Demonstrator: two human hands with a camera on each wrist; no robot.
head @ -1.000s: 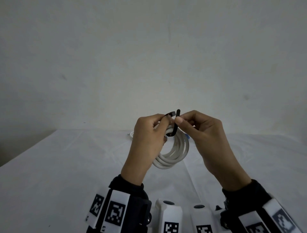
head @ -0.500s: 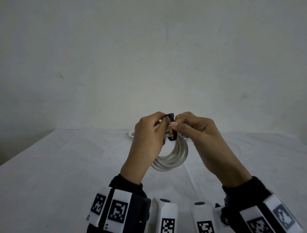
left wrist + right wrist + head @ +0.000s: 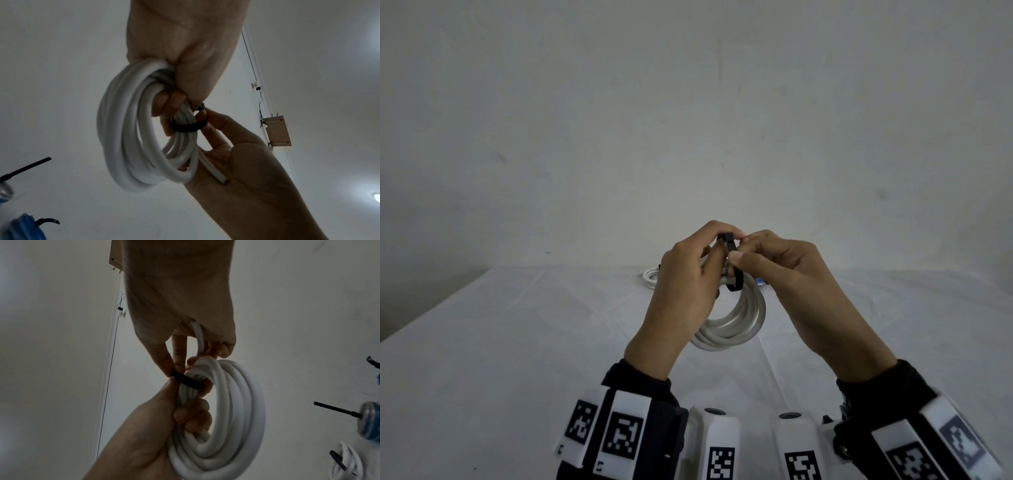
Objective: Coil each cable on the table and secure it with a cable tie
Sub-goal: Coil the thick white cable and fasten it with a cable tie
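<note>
Cable: a thick, smooth white round-sheathed cable (image 3: 736, 325), wound into a ring of several loops, hung in the air above the table between both hands; its cut end (image 3: 223, 181) lay against the right palm.
Tie: a narrow black plastic cable tie (image 3: 732, 270), matte and flat, was looped around the bundled strands at the top of the coil, its small square head (image 3: 727, 237) uppermost.
Left hand: the left hand (image 3: 688, 291) had its grip clamped on the coil, fingers (image 3: 191, 417) curled round the strands, thumb and forefinger pinching the tie's head.
Right hand: the right hand (image 3: 794, 284) had its grip closed on the tie, thumb and forefinger (image 3: 164, 360) pinching the strap just beside the head; the other fingers were loosely bent by the coil.
Table: a table (image 3: 500, 359) under a creased white cloth carried the rest.
Far edge: a second white coiled cable (image 3: 650, 275) lay on the table behind the left hand, and a small blue item (image 3: 760, 281) showed past the coil, too hidden to identify.
Wrist views: a blurred blue bundle (image 3: 370, 423) with a black strap (image 3: 333, 409) sticking out of it, and a white coil with a black tie (image 3: 347, 462).
Wristbands: black sleeves and white blocks printed with black square coded markers (image 3: 623, 437); no readable writing anywhere.
</note>
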